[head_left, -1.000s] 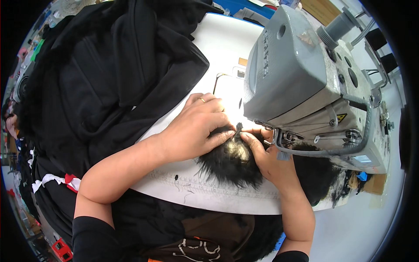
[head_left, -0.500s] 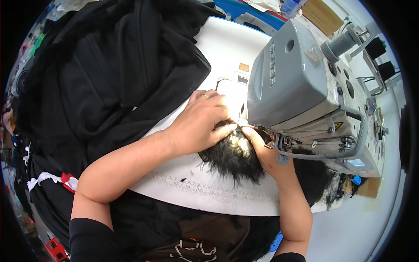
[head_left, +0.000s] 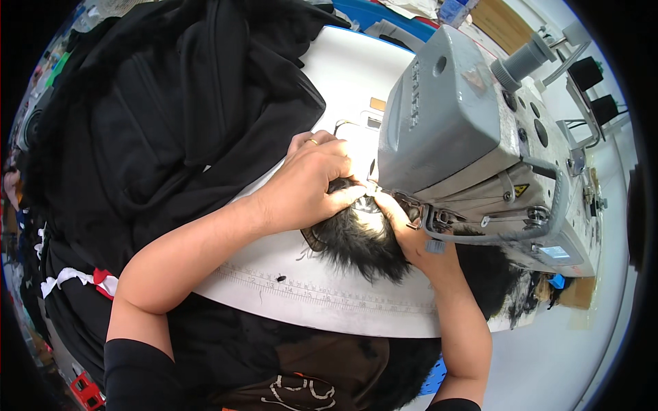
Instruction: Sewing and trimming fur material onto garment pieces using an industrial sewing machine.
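Note:
A black furry fabric piece (head_left: 360,250) lies on the white bed (head_left: 329,301) of a grey sewing machine (head_left: 439,109), its near edge fanning out in long hairs. My left hand (head_left: 308,181), a ring on one finger, pinches the piece's far left edge beside the needle area. From the right, my right hand (head_left: 411,236) grips its other side, thumb stretched up to the same spot under the lamp's glare. The two thumbs almost meet there. Machine parts and the fur hide most of the right fingers, and glare washes out the stitching point.
A large heap of black garments (head_left: 212,116) covers the left side, reaching the bed's edge. Dark brown and black cloth (head_left: 329,363) spreads below the bed's front. A curved metal guard (head_left: 558,198) juts out above my right wrist. Black fluff (head_left: 281,277) lies by the ruler markings.
The whole view has shifted slightly. Both hands remain on the furry piece at the needle area, with only small movements of the fingers and fur.

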Action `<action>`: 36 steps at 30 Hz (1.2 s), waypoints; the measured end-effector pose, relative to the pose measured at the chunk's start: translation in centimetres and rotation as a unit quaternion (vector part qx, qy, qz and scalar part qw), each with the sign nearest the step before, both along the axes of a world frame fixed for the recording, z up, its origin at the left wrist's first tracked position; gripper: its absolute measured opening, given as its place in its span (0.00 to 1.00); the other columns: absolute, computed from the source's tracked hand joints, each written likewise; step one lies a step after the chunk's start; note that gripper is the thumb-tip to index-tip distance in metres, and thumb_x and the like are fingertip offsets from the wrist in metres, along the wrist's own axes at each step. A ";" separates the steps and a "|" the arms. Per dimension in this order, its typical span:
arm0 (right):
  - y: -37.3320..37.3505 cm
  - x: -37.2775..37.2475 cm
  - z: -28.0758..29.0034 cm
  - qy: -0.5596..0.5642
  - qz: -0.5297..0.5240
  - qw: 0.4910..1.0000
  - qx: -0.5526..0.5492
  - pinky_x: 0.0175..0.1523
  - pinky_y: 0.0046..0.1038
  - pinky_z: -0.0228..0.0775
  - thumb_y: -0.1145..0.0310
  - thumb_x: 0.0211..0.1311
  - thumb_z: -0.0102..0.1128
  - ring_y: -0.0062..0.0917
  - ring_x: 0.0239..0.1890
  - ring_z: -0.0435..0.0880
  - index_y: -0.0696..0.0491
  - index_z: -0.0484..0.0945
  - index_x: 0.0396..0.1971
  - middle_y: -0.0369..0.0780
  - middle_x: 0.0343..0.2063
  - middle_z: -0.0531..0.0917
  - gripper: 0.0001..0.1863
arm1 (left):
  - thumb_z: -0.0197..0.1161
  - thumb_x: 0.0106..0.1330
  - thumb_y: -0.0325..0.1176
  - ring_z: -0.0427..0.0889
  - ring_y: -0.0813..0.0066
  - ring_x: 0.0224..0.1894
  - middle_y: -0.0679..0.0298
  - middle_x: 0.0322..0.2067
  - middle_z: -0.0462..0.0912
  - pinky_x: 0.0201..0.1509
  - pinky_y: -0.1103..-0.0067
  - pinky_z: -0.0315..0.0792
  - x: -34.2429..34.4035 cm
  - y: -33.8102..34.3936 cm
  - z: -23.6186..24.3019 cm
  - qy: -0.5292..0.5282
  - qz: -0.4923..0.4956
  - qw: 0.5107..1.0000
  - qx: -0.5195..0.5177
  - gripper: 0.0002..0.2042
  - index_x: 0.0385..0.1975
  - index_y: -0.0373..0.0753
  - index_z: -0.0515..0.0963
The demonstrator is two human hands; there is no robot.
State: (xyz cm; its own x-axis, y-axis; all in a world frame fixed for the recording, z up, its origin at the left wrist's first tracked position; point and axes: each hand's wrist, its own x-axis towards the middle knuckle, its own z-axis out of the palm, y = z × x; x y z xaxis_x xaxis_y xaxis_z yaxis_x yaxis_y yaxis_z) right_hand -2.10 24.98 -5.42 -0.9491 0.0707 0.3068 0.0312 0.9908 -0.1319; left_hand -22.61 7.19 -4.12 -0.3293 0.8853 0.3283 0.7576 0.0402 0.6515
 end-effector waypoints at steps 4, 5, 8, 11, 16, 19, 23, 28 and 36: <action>0.7 0.9 -1.3 -0.042 -0.027 0.997 0.063 0.40 0.25 0.75 0.80 0.61 0.63 0.22 0.28 0.79 0.38 0.85 0.65 0.33 0.45 0.90 0.32 | 0.75 0.60 0.30 0.78 0.60 0.54 0.63 0.41 0.84 0.71 0.61 0.60 0.2 0.0 0.5 -0.028 -0.001 1.000 -0.001 0.07 0.38 0.41 0.90; 0.8 0.9 -1.1 -0.043 -0.026 0.997 0.063 0.40 0.25 0.75 0.80 0.61 0.63 0.22 0.28 0.79 0.38 0.85 0.65 0.33 0.45 0.90 0.32 | 0.75 0.60 0.30 0.78 0.60 0.54 0.63 0.41 0.84 0.71 0.61 0.60 0.2 0.1 0.5 -0.027 -0.007 1.000 0.004 0.07 0.38 0.41 0.90; 0.6 1.0 -0.5 -0.046 -0.047 0.996 0.060 0.38 0.25 0.72 0.79 0.58 0.63 0.18 0.25 0.75 0.35 0.85 0.65 0.29 0.38 0.86 0.35 | 0.76 0.61 0.30 0.77 0.60 0.54 0.63 0.41 0.84 0.71 0.60 0.60 0.2 0.1 0.5 -0.021 -0.009 1.000 0.006 0.07 0.38 0.41 0.91; 1.0 0.4 -1.2 -0.001 -0.005 0.999 0.040 0.40 0.24 0.72 0.79 0.57 0.64 0.17 0.25 0.74 0.35 0.85 0.66 0.28 0.34 0.84 0.35 | 0.76 0.61 0.30 0.77 0.60 0.54 0.62 0.41 0.84 0.70 0.60 0.61 0.2 0.1 0.4 -0.014 -0.001 1.000 0.007 0.07 0.37 0.40 0.90; 0.9 0.7 -1.9 -0.019 -0.046 0.985 0.167 0.46 0.28 0.75 0.79 0.57 0.62 0.19 0.26 0.76 0.37 0.82 0.69 0.28 0.28 0.82 0.37 | 0.76 0.61 0.32 0.77 0.59 0.54 0.62 0.41 0.84 0.70 0.60 0.61 0.2 0.2 0.0 -0.007 0.003 1.000 0.018 0.07 0.36 0.39 0.90; 1.1 0.2 -1.3 0.003 -0.018 1.000 -0.012 0.47 0.29 0.76 0.78 0.59 0.62 0.21 0.26 0.76 0.36 0.82 0.69 0.29 0.25 0.79 0.36 | 0.76 0.62 0.33 0.77 0.59 0.54 0.62 0.41 0.84 0.70 0.60 0.61 0.2 0.2 -0.2 0.010 0.010 1.000 0.027 0.07 0.35 0.38 0.90; 1.3 0.3 -1.4 -0.049 -0.016 0.970 0.239 0.47 0.30 0.77 0.77 0.64 0.60 0.24 0.27 0.79 0.37 0.83 0.67 0.32 0.25 0.80 0.31 | 0.75 0.63 0.33 0.77 0.60 0.54 0.62 0.42 0.84 0.70 0.59 0.61 0.2 0.3 0.0 0.024 0.016 0.999 0.021 0.07 0.35 0.36 0.89; 2.6 1.8 -4.0 -0.111 -0.118 0.979 -0.125 0.49 0.31 0.80 0.74 0.71 0.58 0.28 0.31 0.84 0.39 0.82 0.67 0.34 0.26 0.82 0.27 | 0.75 0.65 0.34 0.77 0.60 0.55 0.63 0.42 0.83 0.72 0.59 0.60 0.1 0.4 -0.5 0.037 0.027 0.999 0.023 0.08 0.34 0.36 0.88; 5.0 3.3 -4.8 -0.047 -0.033 0.988 -0.143 0.53 0.34 0.84 0.69 0.84 0.47 0.30 0.50 0.91 0.44 0.78 0.67 0.38 0.49 0.89 0.19 | 0.76 0.62 0.33 0.78 0.61 0.54 0.64 0.40 0.82 0.71 0.59 0.62 0.1 0.4 -1.1 0.046 0.030 0.997 0.045 0.08 0.30 0.36 0.86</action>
State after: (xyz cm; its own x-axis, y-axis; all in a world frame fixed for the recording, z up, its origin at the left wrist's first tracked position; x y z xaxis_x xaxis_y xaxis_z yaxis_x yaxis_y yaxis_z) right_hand 1.15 30.02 -10.20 -0.9629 0.2041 0.1764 0.1194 0.9088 -0.3999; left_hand -22.53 7.57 -5.17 -0.3457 0.8305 0.4367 0.8122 0.0317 0.5826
